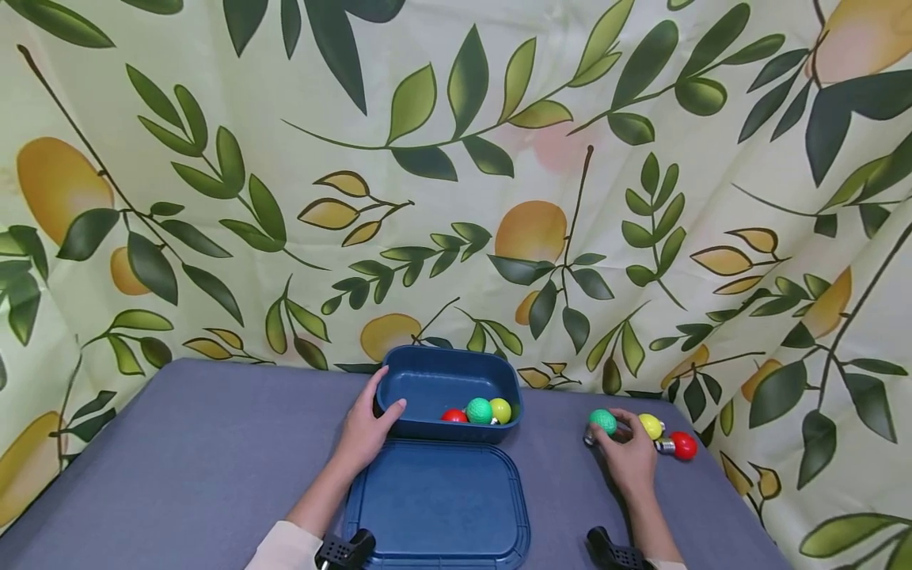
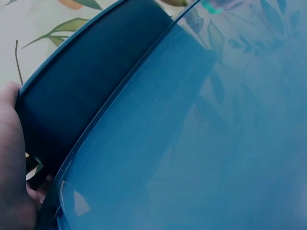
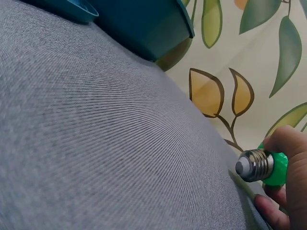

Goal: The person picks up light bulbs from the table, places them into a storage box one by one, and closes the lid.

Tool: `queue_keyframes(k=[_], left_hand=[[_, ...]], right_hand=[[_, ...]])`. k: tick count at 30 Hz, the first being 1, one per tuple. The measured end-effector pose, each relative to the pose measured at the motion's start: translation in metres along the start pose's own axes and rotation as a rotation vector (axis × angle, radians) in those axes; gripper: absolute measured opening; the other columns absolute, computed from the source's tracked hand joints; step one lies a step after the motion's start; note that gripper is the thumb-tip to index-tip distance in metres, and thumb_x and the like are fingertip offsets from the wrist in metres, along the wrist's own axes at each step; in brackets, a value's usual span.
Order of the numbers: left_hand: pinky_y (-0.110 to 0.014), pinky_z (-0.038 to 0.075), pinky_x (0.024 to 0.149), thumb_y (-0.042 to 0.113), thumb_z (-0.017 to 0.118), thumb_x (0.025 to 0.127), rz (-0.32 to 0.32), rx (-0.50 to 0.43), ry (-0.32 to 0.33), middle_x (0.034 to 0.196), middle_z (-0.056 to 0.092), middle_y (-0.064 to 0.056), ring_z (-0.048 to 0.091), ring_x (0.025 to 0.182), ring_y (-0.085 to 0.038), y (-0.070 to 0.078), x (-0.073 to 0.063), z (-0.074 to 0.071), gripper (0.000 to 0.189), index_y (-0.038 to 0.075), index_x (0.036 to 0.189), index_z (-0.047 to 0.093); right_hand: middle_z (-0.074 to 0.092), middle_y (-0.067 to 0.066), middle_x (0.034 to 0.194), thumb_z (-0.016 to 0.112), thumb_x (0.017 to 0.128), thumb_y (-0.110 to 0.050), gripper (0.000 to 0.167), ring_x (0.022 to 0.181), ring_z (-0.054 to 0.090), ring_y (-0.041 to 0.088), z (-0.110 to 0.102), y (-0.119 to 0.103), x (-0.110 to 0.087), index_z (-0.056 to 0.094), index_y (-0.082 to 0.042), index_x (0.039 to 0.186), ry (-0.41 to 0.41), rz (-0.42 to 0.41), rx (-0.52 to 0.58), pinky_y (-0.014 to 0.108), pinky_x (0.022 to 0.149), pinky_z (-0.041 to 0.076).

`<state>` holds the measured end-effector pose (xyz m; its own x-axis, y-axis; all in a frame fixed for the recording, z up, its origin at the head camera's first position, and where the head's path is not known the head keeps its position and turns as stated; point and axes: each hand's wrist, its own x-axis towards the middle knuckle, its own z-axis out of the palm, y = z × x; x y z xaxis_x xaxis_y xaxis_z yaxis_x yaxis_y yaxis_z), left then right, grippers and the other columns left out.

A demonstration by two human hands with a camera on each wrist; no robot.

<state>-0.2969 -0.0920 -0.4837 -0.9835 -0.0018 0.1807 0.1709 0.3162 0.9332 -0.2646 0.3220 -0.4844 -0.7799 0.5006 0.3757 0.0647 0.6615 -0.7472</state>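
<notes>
A dark blue plastic box (image 1: 449,430) stands near the back of the table, with a red bulb (image 1: 454,416), a green bulb (image 1: 480,411) and a yellow bulb (image 1: 501,410) inside at its right end. My left hand (image 1: 366,431) grips the box at its left end, thumb by the near corner. Right of the box, my right hand (image 1: 630,459) pinches another green bulb (image 1: 602,420) between thumb and fingers. Its silver screw base (image 3: 256,165) points away from the palm in the right wrist view. Beside that hand lie a yellow bulb (image 1: 651,426) and a red bulb (image 1: 684,446).
A flat blue lid (image 1: 442,499) lies on the grey cloth-covered table (image 1: 214,467), directly in front of the box. Behind the table hangs a curtain (image 1: 442,261) printed with leaves and fruit, which also borders the right side.
</notes>
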Motion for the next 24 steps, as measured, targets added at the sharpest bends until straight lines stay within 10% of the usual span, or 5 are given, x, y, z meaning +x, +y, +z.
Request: queue_keyframes(k=[12, 24], left_hand=[[-0.063, 0.029, 0.118, 0.029, 0.064, 0.099, 0.003, -0.030, -0.014, 0.165, 0.033, -0.014, 0.035, 0.150, -0.038, 0.001, 0.002, 0.004, 0.068, 0.026, 0.159, 0.032], [-0.063, 0.028, 0.119, 0.028, 0.063, 0.100, -0.008, -0.030, -0.014, 0.165, 0.032, -0.014, 0.034, 0.151, -0.038, -0.001, 0.003, 0.000, 0.067, 0.026, 0.159, 0.031]], right_hand=[[0.066, 0.016, 0.127, 0.077, 0.089, -0.017, 0.043, 0.085, 0.050, -0.014, -0.009, -0.018, 0.000, 0.068, -0.006, 0.130, -0.010, -0.027, 0.090, -0.001, 0.070, 0.040], [0.064, 0.016, 0.128, 0.077, 0.090, -0.018, 0.046, 0.083, 0.053, -0.019, -0.003, -0.053, -0.004, 0.065, -0.004, 0.132, -0.054, -0.063, 0.198, -0.001, 0.073, 0.044]])
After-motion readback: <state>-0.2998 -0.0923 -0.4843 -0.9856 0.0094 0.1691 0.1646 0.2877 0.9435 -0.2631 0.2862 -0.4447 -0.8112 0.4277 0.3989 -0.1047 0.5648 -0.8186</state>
